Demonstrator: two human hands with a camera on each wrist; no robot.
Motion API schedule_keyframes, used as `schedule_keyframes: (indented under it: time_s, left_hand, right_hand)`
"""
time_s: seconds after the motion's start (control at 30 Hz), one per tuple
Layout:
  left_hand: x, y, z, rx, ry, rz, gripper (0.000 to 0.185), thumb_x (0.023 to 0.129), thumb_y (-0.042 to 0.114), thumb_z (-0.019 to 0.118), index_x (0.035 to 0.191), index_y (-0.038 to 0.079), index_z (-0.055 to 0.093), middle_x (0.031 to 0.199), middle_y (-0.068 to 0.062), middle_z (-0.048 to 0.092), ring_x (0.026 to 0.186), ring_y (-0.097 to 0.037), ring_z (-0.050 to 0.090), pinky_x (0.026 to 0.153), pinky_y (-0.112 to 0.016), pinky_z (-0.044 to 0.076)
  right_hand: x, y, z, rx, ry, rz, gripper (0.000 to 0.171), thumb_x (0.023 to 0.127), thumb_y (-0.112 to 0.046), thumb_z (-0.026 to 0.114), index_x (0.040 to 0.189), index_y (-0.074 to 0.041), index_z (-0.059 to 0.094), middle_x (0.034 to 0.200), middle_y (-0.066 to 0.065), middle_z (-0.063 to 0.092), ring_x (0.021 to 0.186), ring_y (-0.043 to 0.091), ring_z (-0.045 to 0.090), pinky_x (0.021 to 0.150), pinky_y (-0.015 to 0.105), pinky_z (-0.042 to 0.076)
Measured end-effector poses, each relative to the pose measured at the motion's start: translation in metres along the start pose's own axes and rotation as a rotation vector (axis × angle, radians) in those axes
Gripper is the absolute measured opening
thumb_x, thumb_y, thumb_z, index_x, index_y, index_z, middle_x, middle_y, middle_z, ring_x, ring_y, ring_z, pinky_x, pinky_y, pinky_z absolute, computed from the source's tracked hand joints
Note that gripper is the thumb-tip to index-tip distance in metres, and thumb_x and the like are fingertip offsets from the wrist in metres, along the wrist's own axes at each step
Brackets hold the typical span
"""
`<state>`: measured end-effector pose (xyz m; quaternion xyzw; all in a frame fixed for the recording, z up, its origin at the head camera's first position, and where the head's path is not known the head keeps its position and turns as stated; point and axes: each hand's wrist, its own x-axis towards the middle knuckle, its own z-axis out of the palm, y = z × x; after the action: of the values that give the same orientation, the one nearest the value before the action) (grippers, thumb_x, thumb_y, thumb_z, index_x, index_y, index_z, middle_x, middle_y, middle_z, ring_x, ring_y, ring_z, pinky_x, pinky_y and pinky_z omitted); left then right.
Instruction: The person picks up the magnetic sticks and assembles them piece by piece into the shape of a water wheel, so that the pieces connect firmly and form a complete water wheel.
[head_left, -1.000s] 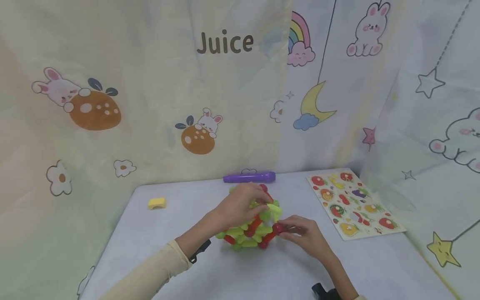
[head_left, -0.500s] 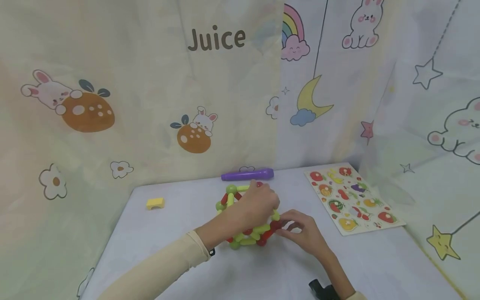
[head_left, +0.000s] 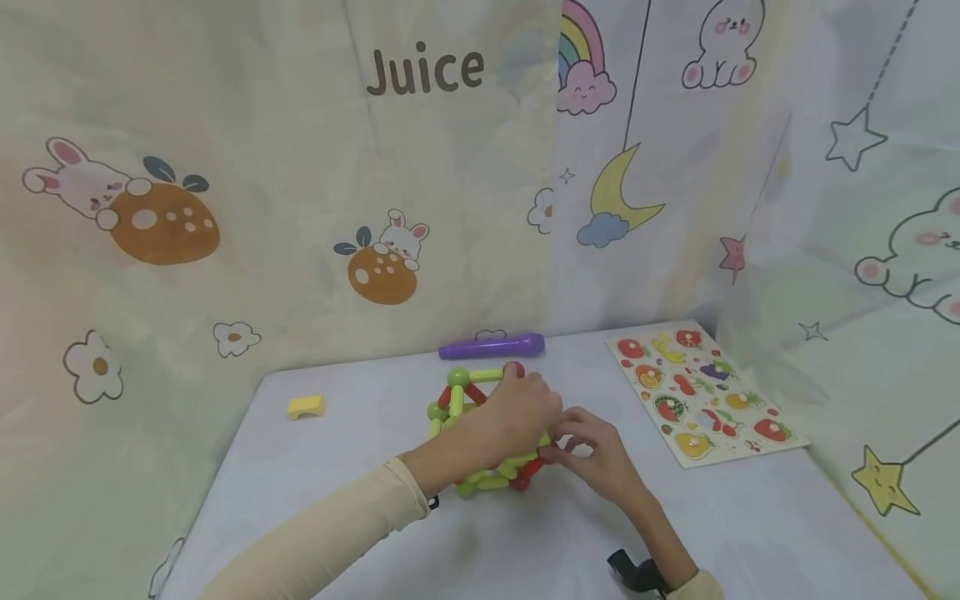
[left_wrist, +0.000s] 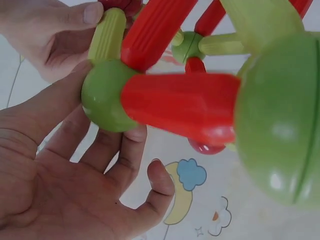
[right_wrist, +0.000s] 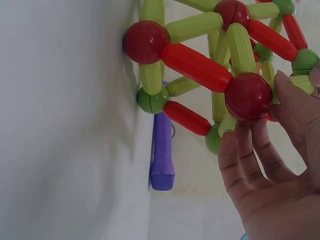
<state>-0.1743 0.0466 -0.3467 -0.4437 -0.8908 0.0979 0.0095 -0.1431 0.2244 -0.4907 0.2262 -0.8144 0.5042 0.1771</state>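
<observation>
A toy frame (head_left: 468,417) of red and yellow-green rods joined by red and green balls stands mid-table. My left hand (head_left: 534,414) reaches over its right side and grips it. In the left wrist view its thumb and fingers (left_wrist: 127,150) cup a green ball (left_wrist: 102,97) where rods meet. My right hand (head_left: 566,442) pinches the frame's lower right corner. In the right wrist view its fingers (right_wrist: 240,150) wrap a red ball (right_wrist: 248,96), and its thumb (left_wrist: 75,15) presses a yellow-green rod (left_wrist: 107,32).
A purple marker-like tube (head_left: 491,347) lies behind the frame near the curtain. A yellow block (head_left: 305,407) sits at the left, and a fruit puzzle board (head_left: 701,398) at the right. The white-covered table (head_left: 360,500) is walled by printed curtains.
My left hand slid right and down over the frame, uncovering its top left rods and balls. My right hand edged in closer at the lower right corner.
</observation>
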Motion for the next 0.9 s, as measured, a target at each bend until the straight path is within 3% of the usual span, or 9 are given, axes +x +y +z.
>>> schedule_keyframes:
  time_s: [0.2,0.5,0.7,0.9]
  left_hand:
    - [-0.006,-0.003,0.001,0.000,0.021,0.005,0.033,0.086,0.039,0.093,0.112,0.022,0.081,0.096,0.006,0.071,0.098,-0.016,0.059,0.110,-0.056,0.048]
    - [-0.021,-0.012,0.009,0.097,0.128,0.011,0.021,0.094,0.022,0.084,0.114,0.017,0.081,0.115,0.001,0.069,0.112,-0.021,0.059,0.111,-0.054,0.052]
    - [-0.024,-0.015,0.011,0.074,0.135,0.020,0.027,0.094,0.022,0.084,0.120,0.016,0.080,0.122,-0.001,0.070,0.119,-0.023,0.060,0.114,-0.057,0.050]
    - [-0.027,-0.017,0.017,0.020,0.158,0.067,0.030,0.091,0.027,0.090,0.120,0.028,0.083,0.119,0.005,0.075,0.116,-0.019,0.059,0.111,-0.055,0.049]
  right_hand:
    - [0.001,0.000,0.003,-0.006,-0.006,-0.020,0.026,0.087,-0.003,0.089,0.105,-0.019,0.082,0.104,-0.002,0.073,0.091,0.025,0.068,0.076,0.030,0.063]
    - [0.002,-0.003,0.000,-0.054,-0.007,-0.052,0.028,0.084,0.001,0.090,0.105,-0.015,0.083,0.102,-0.001,0.074,0.086,0.015,0.069,0.071,0.029,0.061]
    - [0.004,-0.009,0.001,-0.092,-0.016,-0.053,0.030,0.081,0.003,0.091,0.104,-0.015,0.083,0.103,-0.003,0.075,0.086,0.013,0.068,0.070,0.032,0.062]
    - [0.006,-0.017,0.001,-0.151,-0.047,-0.049,0.032,0.081,0.003,0.091,0.108,-0.013,0.084,0.106,-0.003,0.075,0.085,0.008,0.066,0.069,0.034,0.063]
